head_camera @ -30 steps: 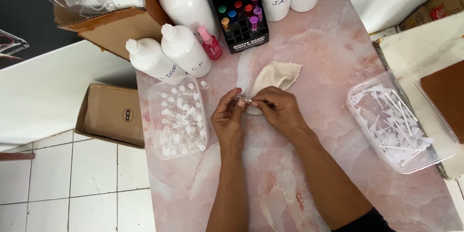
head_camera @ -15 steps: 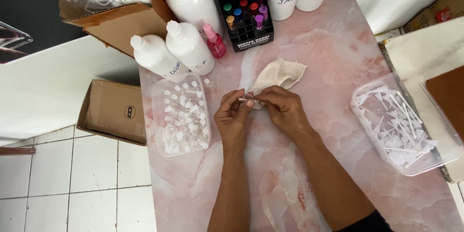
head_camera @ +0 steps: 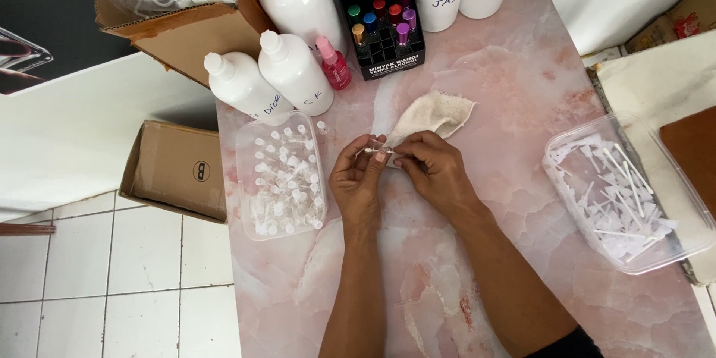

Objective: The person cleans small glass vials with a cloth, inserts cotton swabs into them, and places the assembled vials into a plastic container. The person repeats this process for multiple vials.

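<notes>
A pink marble table point(head_camera: 522, 89) fills most of the view, and a white tiled floor point(head_camera: 112, 283) shows past its left edge. A cream cloth point(head_camera: 436, 113) lies near the middle of the table, and it is the landmark here. Left of the cloth sits a clear tray point(head_camera: 246, 179) full of tiny bottles with white caps. Far right of the cloth, close to the table's right edge, sits a clear tub point(head_camera: 567, 194) full of thin white sticks. Behind the cloth stand big white bottles point(head_camera: 294, 67), a small pink bottle point(head_camera: 333, 66) and a black box point(head_camera: 380, 30) of little colored bottles. A brown box point(head_camera: 179, 171) rests on the floor, left of the tray. The table in front of the cloth, toward the person, is bare and gives lots of room for arms to move. Both hands meet just in front of the cloth. The left hand point(head_camera: 358, 183) is curled, with its fingertips pinched on a tiny clear bottle point(head_camera: 371, 151). The right hand point(head_camera: 432, 168) is curled too, its fingertips pinching the same tiny bottle from the other side, and it touches the cloth's near corner.
</notes>
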